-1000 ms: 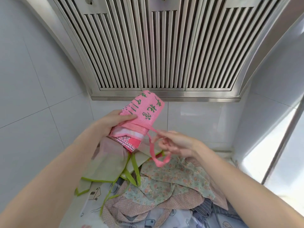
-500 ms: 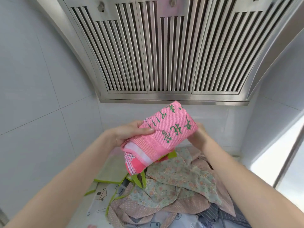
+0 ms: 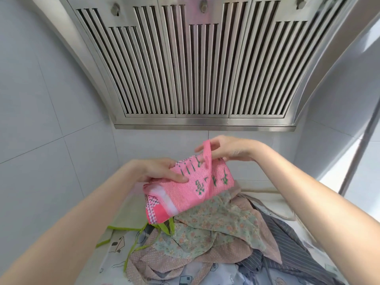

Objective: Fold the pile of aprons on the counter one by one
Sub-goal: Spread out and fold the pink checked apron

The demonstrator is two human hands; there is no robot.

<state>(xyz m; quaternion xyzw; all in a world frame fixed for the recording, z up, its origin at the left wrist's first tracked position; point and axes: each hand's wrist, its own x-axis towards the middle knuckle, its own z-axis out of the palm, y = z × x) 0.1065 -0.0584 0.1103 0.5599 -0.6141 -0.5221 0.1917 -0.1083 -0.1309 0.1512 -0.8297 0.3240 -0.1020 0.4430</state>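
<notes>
Fingers (image 3: 207, 145) pinch pink apron (image 3: 191, 190) strap; green lettering illegible.

Left hand (image 3: 162, 171) gripping folded pink apron (image 3: 191, 188), right hand (image 3: 228, 150) pinching its strap (image 3: 207, 155)

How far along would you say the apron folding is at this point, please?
Early. In hand: the pink apron is folded into a bundle, held by the left hand while the right hand pinches its strap across it. Left: the floral apron, green-trimmed apron and striped apron lie unfolded. No finished stack shows.
</notes>
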